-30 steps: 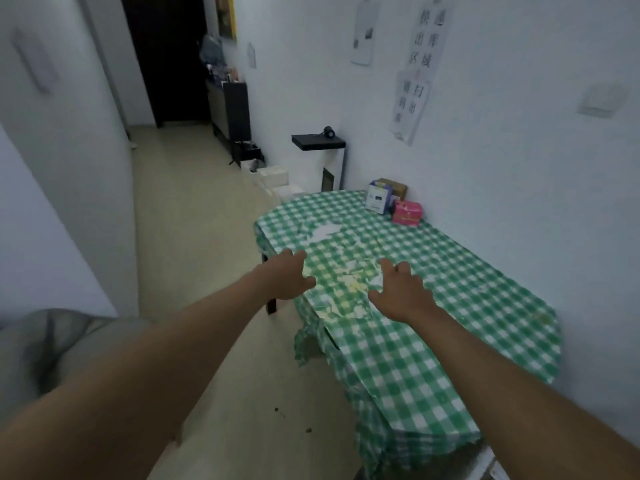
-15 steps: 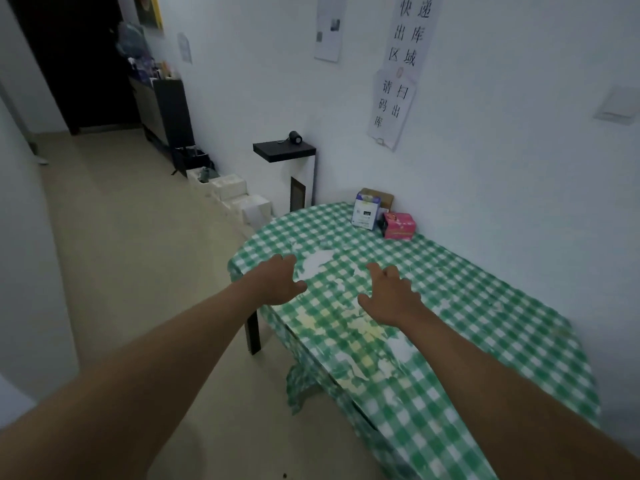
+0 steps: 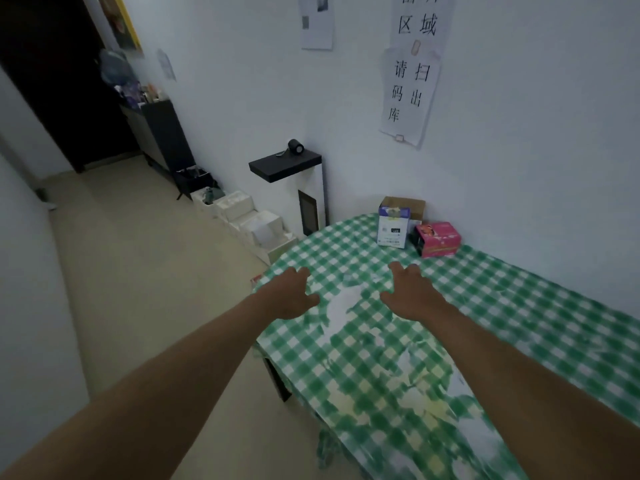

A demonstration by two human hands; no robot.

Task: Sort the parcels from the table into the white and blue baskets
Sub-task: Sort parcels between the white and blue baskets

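Three parcels stand at the table's far end by the wall: a white-and-blue box, a brown cardboard box behind it, and a pink box to its right. The table wears a green-and-white checked cloth. My left hand hovers over the table's left edge, fingers spread, holding nothing. My right hand reaches forward over the cloth, also spread and empty, a short way in front of the parcels. No white or blue basket is in view.
A white cabinet with a black top stands against the wall beyond the table, a black tape roll on it. White boxes line the floor by the wall. A dark cabinet stands farther down the corridor. Paper signs hang above.
The view has moved closer to the table and turned right. Both hands have advanced over the cloth toward the parcels at the far end, still empty.
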